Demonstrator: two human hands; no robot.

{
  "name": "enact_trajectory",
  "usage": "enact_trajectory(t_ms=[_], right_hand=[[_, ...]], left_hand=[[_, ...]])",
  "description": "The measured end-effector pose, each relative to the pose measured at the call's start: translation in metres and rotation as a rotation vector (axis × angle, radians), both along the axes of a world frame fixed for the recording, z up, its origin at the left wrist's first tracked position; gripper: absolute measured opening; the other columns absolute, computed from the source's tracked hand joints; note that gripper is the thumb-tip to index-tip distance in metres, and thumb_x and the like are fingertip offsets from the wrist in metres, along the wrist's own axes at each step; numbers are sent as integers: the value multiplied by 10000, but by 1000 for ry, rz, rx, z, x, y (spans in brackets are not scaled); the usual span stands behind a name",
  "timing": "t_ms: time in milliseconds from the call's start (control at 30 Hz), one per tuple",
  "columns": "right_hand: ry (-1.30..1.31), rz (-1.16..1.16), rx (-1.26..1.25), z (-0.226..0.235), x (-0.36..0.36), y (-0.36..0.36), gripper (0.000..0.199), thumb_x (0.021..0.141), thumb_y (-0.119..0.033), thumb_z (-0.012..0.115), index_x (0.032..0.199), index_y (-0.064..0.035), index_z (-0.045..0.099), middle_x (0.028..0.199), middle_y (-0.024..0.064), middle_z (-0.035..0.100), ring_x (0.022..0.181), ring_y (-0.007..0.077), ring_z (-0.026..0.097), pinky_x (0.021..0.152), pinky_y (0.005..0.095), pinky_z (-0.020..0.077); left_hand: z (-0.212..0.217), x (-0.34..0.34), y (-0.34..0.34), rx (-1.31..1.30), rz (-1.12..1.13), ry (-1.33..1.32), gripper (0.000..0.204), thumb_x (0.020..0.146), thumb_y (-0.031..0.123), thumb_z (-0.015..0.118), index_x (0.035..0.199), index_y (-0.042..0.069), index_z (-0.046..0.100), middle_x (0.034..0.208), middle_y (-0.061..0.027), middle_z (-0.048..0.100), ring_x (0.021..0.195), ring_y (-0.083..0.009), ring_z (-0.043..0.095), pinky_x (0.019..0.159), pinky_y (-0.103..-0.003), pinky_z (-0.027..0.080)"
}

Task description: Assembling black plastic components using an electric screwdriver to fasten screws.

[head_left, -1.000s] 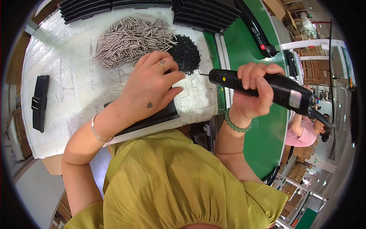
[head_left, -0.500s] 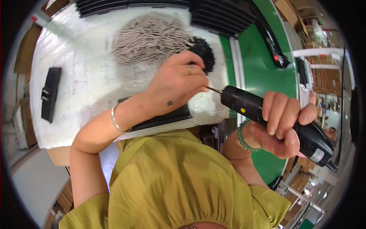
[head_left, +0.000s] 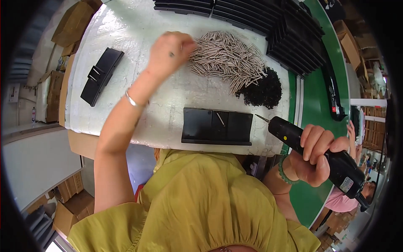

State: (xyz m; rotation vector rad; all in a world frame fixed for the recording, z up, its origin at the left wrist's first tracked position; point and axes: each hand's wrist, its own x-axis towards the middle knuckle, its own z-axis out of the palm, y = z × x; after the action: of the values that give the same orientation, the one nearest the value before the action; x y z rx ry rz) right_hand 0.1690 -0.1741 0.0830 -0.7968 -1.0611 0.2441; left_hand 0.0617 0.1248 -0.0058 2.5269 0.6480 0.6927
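My right hand (head_left: 317,155) is wrapped round a black electric screwdriver (head_left: 289,132), its thin bit pointing left. The bit's tip is just beside the right end of a black plastic panel (head_left: 197,126) lying near the table's front edge. A slim metal pin (head_left: 221,119) rests slanted on that panel. At the left edge of a heap of silvery metal pins (head_left: 226,54), my left hand (head_left: 170,50) has its fingers curled together. What they hold, if anything, I cannot make out. Small black screw-like pieces (head_left: 264,90) form a pile against the heap's right side.
A second black panel (head_left: 100,77) with metal pins on it lies at the left of the white-covered table (head_left: 155,113). Stacked black panels (head_left: 252,21) line the back. To the right runs a green surface (head_left: 312,185); a person in pink (head_left: 342,199) is beyond it.
My left hand has moved away from the screwdriver's bit, left to the pin heap's far side. The front panel, partly covered before, is uncovered. My right hand keeps its hold; the view has shifted.
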Motion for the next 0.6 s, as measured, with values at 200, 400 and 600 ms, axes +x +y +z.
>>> enact_trajectory(t_ms=[200, 400, 600], right_hand=[[-13, 25, -20, -1, -4, 1, 300, 768, -67, 571, 1005, -83, 387, 588, 9, 460, 482, 124, 455, 530, 279, 388], [31, 30, -42, -1, -7, -1, 309, 769, -72, 586, 1007, -84, 389, 593, 16, 467, 487, 132, 456, 542, 289, 386], [49, 107, -111, 5, -12, 2, 308, 770, -50, 590, 1014, -96, 407, 607, 28, 463, 536, 156, 451, 573, 321, 374]], left_hand=[[-9, 2, 29, -111, 204, 292, 207, 713, 284, 727, 722, 85, 672, 725, -100, 669, 723, -297, 647, 654, -376, 516], [8, 1, 39, 19, -7, 463, 175, 676, 198, 720, 727, 39, 666, 714, -134, 665, 684, -258, 651, 653, -328, 520], [20, -32, -56, -782, -338, -56, 110, 728, 11, 646, 837, -5, 655, 684, -93, 634, 616, -101, 593, 609, -230, 490]])
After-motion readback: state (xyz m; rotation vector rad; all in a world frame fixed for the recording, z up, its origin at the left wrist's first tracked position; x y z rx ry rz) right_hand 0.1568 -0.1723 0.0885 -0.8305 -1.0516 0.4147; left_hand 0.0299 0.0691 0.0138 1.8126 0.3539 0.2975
